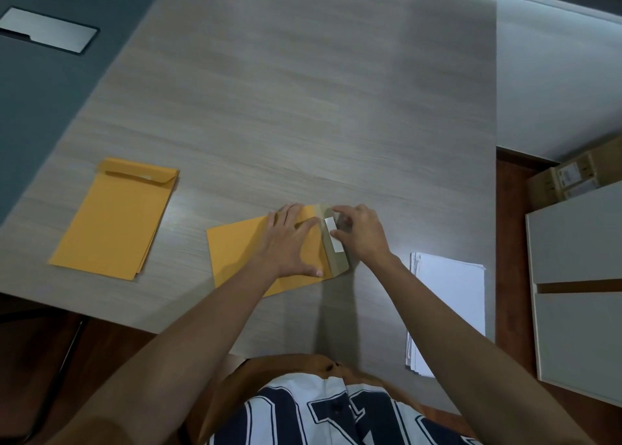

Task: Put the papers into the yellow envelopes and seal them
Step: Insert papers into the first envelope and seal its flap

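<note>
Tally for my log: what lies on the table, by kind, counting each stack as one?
Single yellow envelope, flap open: 1
Stack of yellow envelopes: 1
Stack of white papers: 1
Total: 3

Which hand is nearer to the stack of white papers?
Right. The right hand pinches the flap of the envelope, just left of the papers and past their far end. The left hand lies flat on the envelope, further left.

White shirt (pixel 296 389), big navy outlined letters, buttoned front; forearms (pixel 208 320) bare.
</note>
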